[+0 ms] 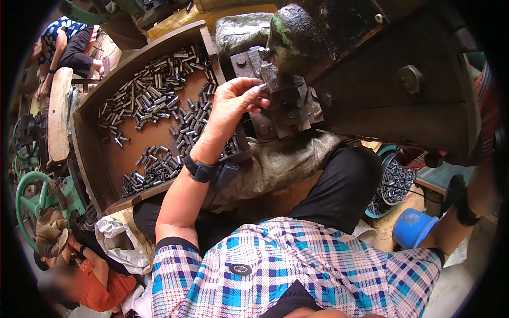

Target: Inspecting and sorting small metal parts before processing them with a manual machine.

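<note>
My left hand (239, 99) reaches across the tray's right side to the machine, its thumb and forefinger pinched together. A small grey metal piece (263, 86) seems to show at the fingertips, mostly covered by them. Right beside these fingers is the dark, greasy die block (286, 98) of a press, bolted to a plate. Beneath my left forearm lie short metal tubes (193, 119), loose in a wooden tray (87, 159). My right forearm (485, 183) rises at the far right edge, and its hand is lost past the dark rim.
A heavy dark machine arm (392, 100) fills the upper right. Small metal parts fill a round container (397, 183) right of my knee, near a blue bucket (413, 228). A green handwheel (37, 196) and a co-worker in orange (111, 286) are at left; another person (74, 47) sits upper left.
</note>
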The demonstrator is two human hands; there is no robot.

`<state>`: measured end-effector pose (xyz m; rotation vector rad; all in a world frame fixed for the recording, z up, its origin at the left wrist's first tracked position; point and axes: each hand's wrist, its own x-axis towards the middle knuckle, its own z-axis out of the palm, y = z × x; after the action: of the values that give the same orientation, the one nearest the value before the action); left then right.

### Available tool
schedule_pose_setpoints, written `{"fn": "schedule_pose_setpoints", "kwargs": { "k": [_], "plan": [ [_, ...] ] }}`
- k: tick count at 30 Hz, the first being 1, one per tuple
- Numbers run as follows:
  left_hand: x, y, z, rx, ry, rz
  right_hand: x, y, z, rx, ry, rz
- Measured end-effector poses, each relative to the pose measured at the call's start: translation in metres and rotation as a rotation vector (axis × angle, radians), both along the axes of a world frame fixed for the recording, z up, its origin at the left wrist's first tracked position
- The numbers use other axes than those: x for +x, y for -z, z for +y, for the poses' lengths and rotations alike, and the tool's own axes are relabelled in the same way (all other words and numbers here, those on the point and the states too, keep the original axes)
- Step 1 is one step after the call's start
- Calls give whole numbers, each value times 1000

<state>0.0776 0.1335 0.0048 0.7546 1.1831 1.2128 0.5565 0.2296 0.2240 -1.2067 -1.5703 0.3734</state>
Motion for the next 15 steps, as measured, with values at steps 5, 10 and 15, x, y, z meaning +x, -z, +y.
{"fn": "schedule_pose_setpoints", "kwargs": {
  "k": [5,10,15],
  "plan": [
    [-2,9,-12,77,-129,118,-37,59,-19,186,33,-382],
    [13,16,1,155,-183,278,-42,96,-32,61,-124,-206],
    [-18,-7,-36,54,-159,417,19,93,15,47,-236,196]
  ]
}}
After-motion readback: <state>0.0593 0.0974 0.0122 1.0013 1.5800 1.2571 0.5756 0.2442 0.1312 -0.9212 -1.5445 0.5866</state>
